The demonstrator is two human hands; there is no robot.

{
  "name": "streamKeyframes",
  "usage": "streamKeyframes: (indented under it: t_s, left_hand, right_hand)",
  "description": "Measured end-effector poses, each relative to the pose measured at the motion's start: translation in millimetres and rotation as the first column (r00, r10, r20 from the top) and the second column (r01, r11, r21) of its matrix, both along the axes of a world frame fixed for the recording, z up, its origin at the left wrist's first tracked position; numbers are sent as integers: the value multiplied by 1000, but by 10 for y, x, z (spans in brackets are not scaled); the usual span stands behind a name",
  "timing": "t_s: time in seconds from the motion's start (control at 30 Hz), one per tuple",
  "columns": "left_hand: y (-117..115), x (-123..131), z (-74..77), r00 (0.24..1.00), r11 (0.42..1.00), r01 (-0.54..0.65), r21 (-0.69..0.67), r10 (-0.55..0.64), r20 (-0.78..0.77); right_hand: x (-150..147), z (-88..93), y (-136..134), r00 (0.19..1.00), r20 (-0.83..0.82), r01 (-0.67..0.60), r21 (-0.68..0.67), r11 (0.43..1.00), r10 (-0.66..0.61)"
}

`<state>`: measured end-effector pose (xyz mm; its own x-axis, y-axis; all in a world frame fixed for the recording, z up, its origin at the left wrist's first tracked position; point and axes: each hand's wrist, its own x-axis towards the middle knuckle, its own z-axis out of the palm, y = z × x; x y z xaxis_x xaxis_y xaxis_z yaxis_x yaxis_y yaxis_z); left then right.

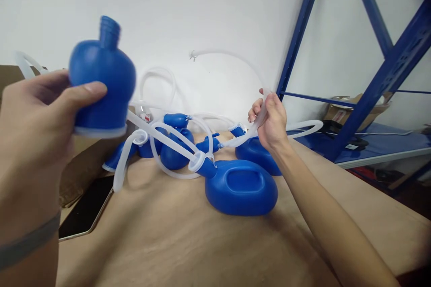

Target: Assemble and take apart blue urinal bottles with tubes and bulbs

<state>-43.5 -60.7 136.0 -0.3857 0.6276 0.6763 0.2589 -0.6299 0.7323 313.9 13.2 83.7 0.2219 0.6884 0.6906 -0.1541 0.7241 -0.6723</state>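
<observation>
My left hand (33,121) is raised near the camera and grips a blue plastic funnel-shaped cup (103,83) with a threaded neck on top and a clear rim below. My right hand (269,119) is closed round a translucent white tube (232,58) that arcs up and to the left. On the tan table (175,242) lies a blue plastic container with an oval opening (242,186), a tube plugged into its neck. Behind it sit several more blue containers (177,150) tangled with clear tubes.
A dark tablet or phone (85,210) lies at the table's left edge beside a brown cardboard box (84,168). Blue metal shelving (380,80) stands at the right, with a cardboard box (350,112) and cables on its shelf. A white wall is behind.
</observation>
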Motion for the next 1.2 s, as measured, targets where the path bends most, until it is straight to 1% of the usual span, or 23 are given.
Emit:
streamKeyframes:
  t_s: [0.03, 0.07, 0.1, 0.13, 0.17, 0.2, 0.23, 0.27, 0.3, 0.4, 0.47, 0.53, 0.6, 0.67, 0.73, 0.77, 0.87, 0.93, 0.97, 1.0, 1.07, 1.13, 1.2]
  left_hand:
    - [-84, 98, -11, 998, 998, 60, -20, -61, -9]
    - [-157, 208, -26, 989, 986, 143, -84, -146, -20]
    - [-211, 320, -47, 963, 946, 256, -200, -267, -30]
    - [-240, 428, -74, 924, 891, 363, -274, -382, -17]
    - [-242, 522, -108, 864, 817, 469, -336, -503, -14]
    - [-217, 597, -145, 804, 752, 546, -369, -595, -22]
    - [-171, 647, -185, 757, 706, 593, -386, -653, -32]
    - [-109, 674, -226, 726, 676, 618, -400, -687, -40]
    - [-38, 677, -265, 715, 665, 627, -407, -698, -38]
    - [156, 608, -357, 713, 639, 654, -404, -699, 48]
    - [233, 555, -391, 658, 570, 728, -380, -737, 156]
    - [267, 531, -408, 582, 485, 802, -348, -765, 274]
    - [279, 534, -419, 537, 439, 839, -321, -765, 357]
    - [292, 543, -434, 540, 449, 840, -304, -751, 381]
    - [313, 545, -459, 557, 468, 828, -308, -750, 357]
    - [326, 544, -475, 566, 478, 821, -312, -755, 332]
    - [363, 546, -524, 586, 509, 803, -310, -767, 261]
    - [381, 561, -549, 608, 544, 790, -282, -753, 253]
    - [388, 572, -558, 617, 558, 785, -270, -742, 262]
    - [394, 584, -563, 625, 570, 780, -259, -730, 277]
    - [402, 608, -565, 635, 592, 772, -232, -705, 316]
    - [403, 629, -554, 643, 624, 759, -186, -675, 361]
    - [400, 643, -536, 645, 661, 741, -120, -650, 402]
  right_hand:
    - [-18, 6, -28, 1000, 9, -24, 1, 1000, 24]
    - [-34, 15, -65, 998, 30, -57, -7, 998, 57]
    - [-49, 26, -110, 992, 65, -103, -24, 994, 105]
    - [-60, 38, -161, 980, 109, -160, -50, 986, 165]
    - [-68, 50, -213, 959, 159, -224, -87, 971, 236]
    - [-70, 60, -263, 927, 210, -287, -133, 949, 310]
    - [-67, 66, -305, 887, 258, -344, -184, 921, 383]
    - [-58, 69, -337, 842, 296, -393, -236, 889, 451]
    - [-43, 67, -358, 797, 323, -431, -288, 855, 511]
    - [31, 43, -354, 670, 352, -511, -420, 750, 654]
    - [89, 19, -322, 594, 382, -531, -475, 702, 708]
    - [140, -1, -288, 484, 452, -557, -501, 662, 749]
    - [181, -19, -253, 370, 519, -594, -505, 626, 770]
    - [228, -45, -203, 296, 556, -618, -508, 599, 777]
    - [305, -91, -125, 294, 568, -611, -507, 608, 769]
    - [361, -124, -77, 321, 564, -606, -496, 622, 761]
    - [597, -253, 78, 475, 506, -564, -454, 690, 720]
    - [779, -349, 169, 523, 466, -528, -481, 701, 714]
    - [864, -394, 209, 510, 457, -522, -509, 685, 729]
    - [940, -437, 245, 474, 451, -532, -537, 655, 756]
    - [1053, -510, 305, 373, 444, -591, -563, 578, 814]
    - [1107, -561, 347, 285, 451, -652, -556, 516, 846]
    - [1111, -582, 368, 225, 460, -677, -560, 477, 859]
